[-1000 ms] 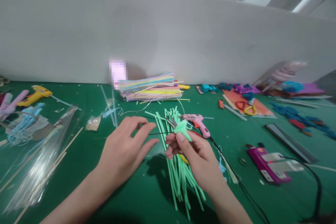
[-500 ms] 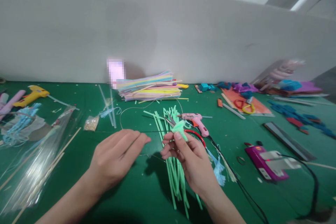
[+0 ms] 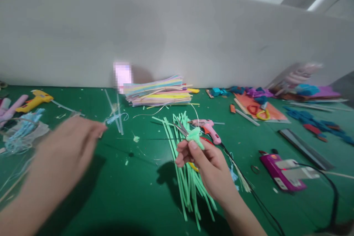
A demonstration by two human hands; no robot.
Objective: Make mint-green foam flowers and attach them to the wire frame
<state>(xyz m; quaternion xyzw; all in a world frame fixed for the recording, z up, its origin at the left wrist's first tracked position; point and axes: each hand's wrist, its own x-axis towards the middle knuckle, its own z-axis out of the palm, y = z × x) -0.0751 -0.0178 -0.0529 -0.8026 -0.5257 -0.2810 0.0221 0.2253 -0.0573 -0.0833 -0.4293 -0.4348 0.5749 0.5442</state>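
Blurred by motion, my left hand (image 3: 70, 151) is over the left part of the table, its fingers pinched together; what they hold, if anything, is too small to make out. My right hand (image 3: 203, 158) grips a small light green fuzzy piece (image 3: 195, 136) between thumb and fingers. Beneath and beside that hand lies a loose bunch of green strips (image 3: 184, 188). Scissors (image 3: 181, 129) with open blades rest on the strips, partly hidden by the green piece. A pink glue gun (image 3: 211, 132) is just behind my right hand.
Bundled pastel strips (image 3: 160, 94) lie by the grey partition (image 3: 166, 37). A yellow glue gun (image 3: 37, 101) and light blue yarn (image 3: 23, 129) are at the left. To the right are a purple power box (image 3: 279, 171) with a black cable, an orange sheet (image 3: 249, 105) and dark blue pieces (image 3: 306, 118).
My left hand has moved left, away from my right hand. My right hand, still holding the green piece, has shifted slightly right.
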